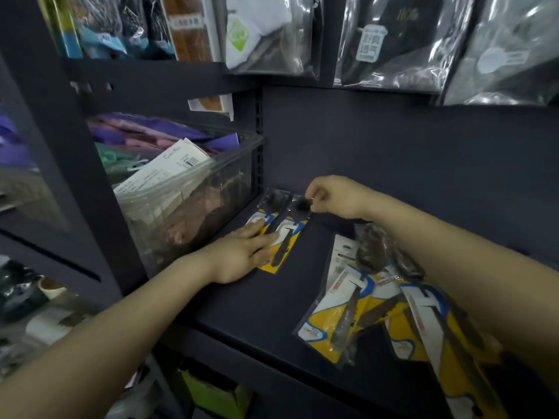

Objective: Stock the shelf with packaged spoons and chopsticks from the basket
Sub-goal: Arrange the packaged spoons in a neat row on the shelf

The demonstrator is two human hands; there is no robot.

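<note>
— From over the shoulder, how far along would you say?
— Partway, I reckon. 2 spoon packs (279,234) already lie side by side at the back left of the dark shelf (257,306), just beside the clear bin (193,195). The left hand (242,258) rests flat on them, fingers (266,237) spread and gripping nothing. The right hand (332,196) has thumb and forefinger pinched together on the top edge of the right-hand pack, squaring it up, I'd guess.
— And what's left?
— A loose heap of packs (372,300) at the front right of the shelf, overlapping every which way under the right forearm. Mostly spoons on yellow-and-white cards; whether chopsticks are mixed in, I cannot tell. No basket in sight, so I can't say how much more is coming.
— Can you read any labels?
— Hardly. The cards' print is too blurred. A white tag (172,167) in the bin reads something like "Calvin Klein", with a barcode. The hanging bags (390,40) above carry stickers with characters I can't make out.
</note>
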